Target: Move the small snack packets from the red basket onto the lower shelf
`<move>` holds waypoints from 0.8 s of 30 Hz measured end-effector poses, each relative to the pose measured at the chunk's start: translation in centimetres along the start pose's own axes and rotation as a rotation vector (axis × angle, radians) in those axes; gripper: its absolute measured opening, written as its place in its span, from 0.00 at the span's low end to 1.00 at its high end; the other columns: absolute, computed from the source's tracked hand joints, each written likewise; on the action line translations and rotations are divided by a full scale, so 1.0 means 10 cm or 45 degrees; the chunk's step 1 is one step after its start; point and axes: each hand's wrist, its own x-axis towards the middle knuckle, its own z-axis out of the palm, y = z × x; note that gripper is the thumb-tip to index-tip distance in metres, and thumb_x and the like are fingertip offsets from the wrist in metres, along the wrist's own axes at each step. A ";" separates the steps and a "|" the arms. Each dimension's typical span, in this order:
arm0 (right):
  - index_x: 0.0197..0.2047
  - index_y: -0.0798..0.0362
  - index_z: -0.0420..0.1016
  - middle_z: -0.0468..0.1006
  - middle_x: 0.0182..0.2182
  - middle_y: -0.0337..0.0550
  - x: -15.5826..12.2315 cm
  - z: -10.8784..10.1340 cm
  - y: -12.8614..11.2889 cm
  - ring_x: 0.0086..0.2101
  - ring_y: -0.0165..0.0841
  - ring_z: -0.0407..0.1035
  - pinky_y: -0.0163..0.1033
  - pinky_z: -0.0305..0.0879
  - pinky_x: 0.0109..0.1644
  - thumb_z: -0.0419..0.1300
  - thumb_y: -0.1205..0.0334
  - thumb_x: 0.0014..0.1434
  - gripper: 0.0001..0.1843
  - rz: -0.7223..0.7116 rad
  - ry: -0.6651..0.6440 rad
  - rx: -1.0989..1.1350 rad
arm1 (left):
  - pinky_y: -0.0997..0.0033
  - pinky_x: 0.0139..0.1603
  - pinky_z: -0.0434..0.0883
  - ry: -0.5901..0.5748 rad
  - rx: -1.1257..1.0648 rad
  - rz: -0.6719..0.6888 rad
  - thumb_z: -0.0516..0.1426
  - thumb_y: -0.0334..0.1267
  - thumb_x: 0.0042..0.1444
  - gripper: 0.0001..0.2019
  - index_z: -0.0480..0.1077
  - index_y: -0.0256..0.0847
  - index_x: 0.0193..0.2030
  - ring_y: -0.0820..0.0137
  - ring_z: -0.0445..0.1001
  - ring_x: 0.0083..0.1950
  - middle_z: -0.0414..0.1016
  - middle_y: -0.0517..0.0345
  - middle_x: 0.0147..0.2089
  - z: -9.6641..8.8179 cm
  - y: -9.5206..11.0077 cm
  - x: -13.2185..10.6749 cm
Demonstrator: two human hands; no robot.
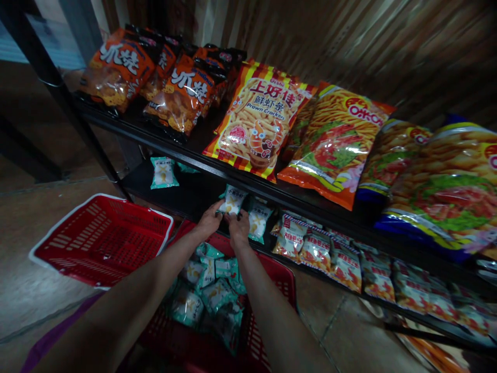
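At the lower shelf's front edge, my left hand [210, 219] and my right hand [238, 226] grip a small green-and-white snack bag [233, 200] from either side. Just right of it a matching snack bag [259, 220] stands on the shelf. Another green snack bag [163, 173] sits further left on the same black shelf [190, 199]. Beneath my forearms is a red shopping basket [285, 282], with several green snack bags [218, 295] heaped inside. My forearms hide parts of that basket.
To the left, an empty-looking red basket [112, 233] with a white rim rests on the tiled floor. Large bags of prawn crackers [258, 119] and orange-black snack bags [120, 65] line the upper shelf. Small red-and-white bags [316, 251] fill the lower shelf rightward. A black shelf post [83, 127] stands left.
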 end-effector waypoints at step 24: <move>0.61 0.62 0.60 0.68 0.57 0.57 -0.14 0.02 0.01 0.58 0.42 0.62 0.46 0.56 0.62 0.51 0.61 0.52 0.33 -0.127 0.012 -0.276 | 0.62 0.70 0.52 -0.060 0.075 0.037 0.49 0.24 0.54 0.25 0.69 0.40 0.58 0.67 0.59 0.67 0.63 0.54 0.65 0.04 -0.12 0.03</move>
